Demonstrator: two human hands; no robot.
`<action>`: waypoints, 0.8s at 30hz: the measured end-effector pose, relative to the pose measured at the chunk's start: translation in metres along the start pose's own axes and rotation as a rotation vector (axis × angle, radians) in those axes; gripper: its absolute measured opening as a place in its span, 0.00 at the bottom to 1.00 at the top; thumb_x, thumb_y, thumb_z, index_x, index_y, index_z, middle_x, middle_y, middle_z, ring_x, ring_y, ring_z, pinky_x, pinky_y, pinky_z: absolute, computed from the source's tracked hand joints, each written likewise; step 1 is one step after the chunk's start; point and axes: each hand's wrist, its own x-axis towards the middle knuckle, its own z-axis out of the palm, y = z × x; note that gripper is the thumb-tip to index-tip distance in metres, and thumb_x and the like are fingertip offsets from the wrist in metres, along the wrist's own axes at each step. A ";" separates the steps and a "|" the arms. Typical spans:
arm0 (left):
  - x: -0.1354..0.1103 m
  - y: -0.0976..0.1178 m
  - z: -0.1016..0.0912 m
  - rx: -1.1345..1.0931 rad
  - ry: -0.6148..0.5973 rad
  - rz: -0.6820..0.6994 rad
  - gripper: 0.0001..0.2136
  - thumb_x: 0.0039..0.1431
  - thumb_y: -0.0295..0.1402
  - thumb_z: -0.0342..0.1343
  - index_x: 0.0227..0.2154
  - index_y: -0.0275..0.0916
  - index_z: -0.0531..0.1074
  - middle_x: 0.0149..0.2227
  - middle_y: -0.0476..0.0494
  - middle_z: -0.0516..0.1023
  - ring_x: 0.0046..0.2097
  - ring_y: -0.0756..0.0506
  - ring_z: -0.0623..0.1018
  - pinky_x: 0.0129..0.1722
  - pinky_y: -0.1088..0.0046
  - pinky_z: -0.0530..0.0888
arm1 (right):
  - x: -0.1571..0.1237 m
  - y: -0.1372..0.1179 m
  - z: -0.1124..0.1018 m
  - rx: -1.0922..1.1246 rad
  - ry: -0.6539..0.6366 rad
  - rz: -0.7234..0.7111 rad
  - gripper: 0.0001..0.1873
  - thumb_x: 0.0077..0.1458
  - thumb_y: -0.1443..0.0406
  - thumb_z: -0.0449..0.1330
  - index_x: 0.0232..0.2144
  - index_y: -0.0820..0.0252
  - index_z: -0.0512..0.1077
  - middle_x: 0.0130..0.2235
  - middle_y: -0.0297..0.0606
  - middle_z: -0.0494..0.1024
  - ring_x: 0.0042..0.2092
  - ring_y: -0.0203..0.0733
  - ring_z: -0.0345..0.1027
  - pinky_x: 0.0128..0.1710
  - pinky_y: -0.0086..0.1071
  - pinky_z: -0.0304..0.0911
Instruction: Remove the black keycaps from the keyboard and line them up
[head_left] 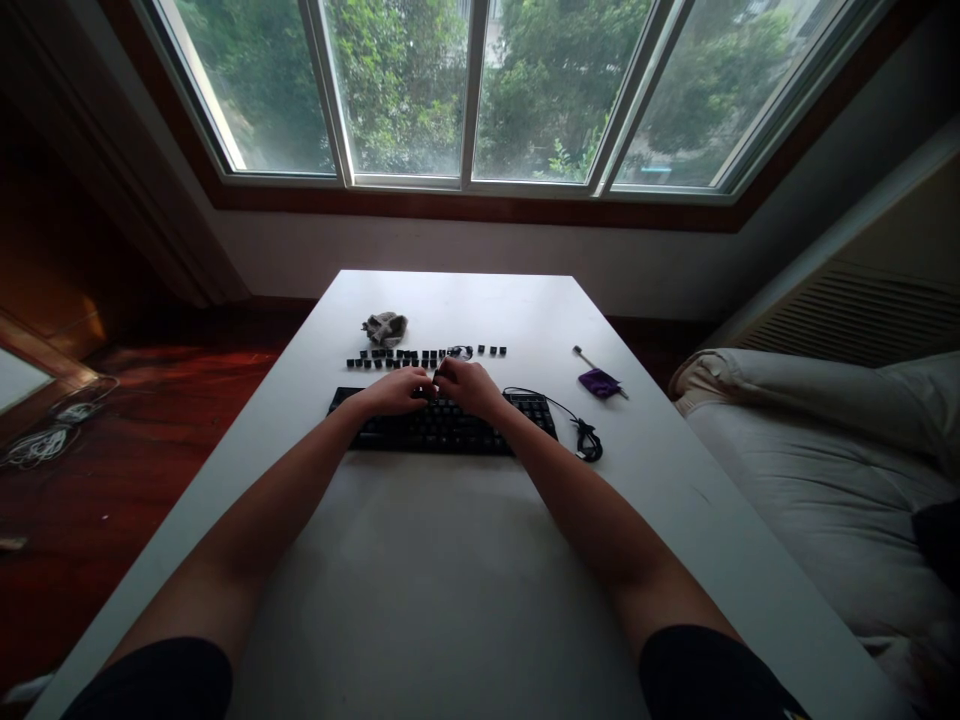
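Note:
A black keyboard point(450, 428) lies across the white table point(450, 560), its cable coiled at the right end. Both my hands rest over its far edge, close together. My left hand point(396, 390) has its fingers curled down at the top row of keys. My right hand point(466, 385) is closed in a pinch on a small dark object, seemingly a keycap, right beside the left fingertips. A row of loose black keycaps point(409, 356) lies just beyond the keyboard.
A crumpled grey cloth point(385, 327) sits behind the keycaps. A small purple item with a thin brush-like stick point(600, 381) lies at the right. A pale sofa cushion point(817, 450) flanks the table's right side; a dark wooden floor is on the left.

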 end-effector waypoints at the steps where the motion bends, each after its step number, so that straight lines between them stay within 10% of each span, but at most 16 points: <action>1: 0.000 0.001 0.000 -0.005 -0.003 -0.001 0.12 0.55 0.30 0.58 0.42 0.41 0.81 0.43 0.41 0.76 0.45 0.42 0.76 0.46 0.67 0.72 | 0.001 0.002 0.001 0.030 -0.002 0.040 0.04 0.59 0.64 0.60 0.35 0.57 0.75 0.29 0.34 0.81 0.31 0.39 0.72 0.32 0.29 0.56; 13: 0.001 -0.005 0.004 -0.037 0.015 0.061 0.09 0.56 0.30 0.58 0.39 0.38 0.80 0.47 0.39 0.76 0.51 0.40 0.75 0.54 0.63 0.71 | -0.009 -0.012 0.001 -0.207 -0.076 -0.180 0.10 0.57 0.63 0.61 0.42 0.55 0.77 0.35 0.38 0.83 0.35 0.45 0.74 0.34 0.31 0.57; 24: 0.002 0.000 0.013 -0.029 0.039 0.000 0.10 0.62 0.33 0.57 0.42 0.40 0.80 0.45 0.39 0.75 0.48 0.41 0.74 0.52 0.62 0.72 | 0.008 0.021 0.016 0.540 -0.102 0.316 0.02 0.55 0.66 0.60 0.32 0.56 0.69 0.25 0.32 0.80 0.27 0.42 0.78 0.27 0.30 0.71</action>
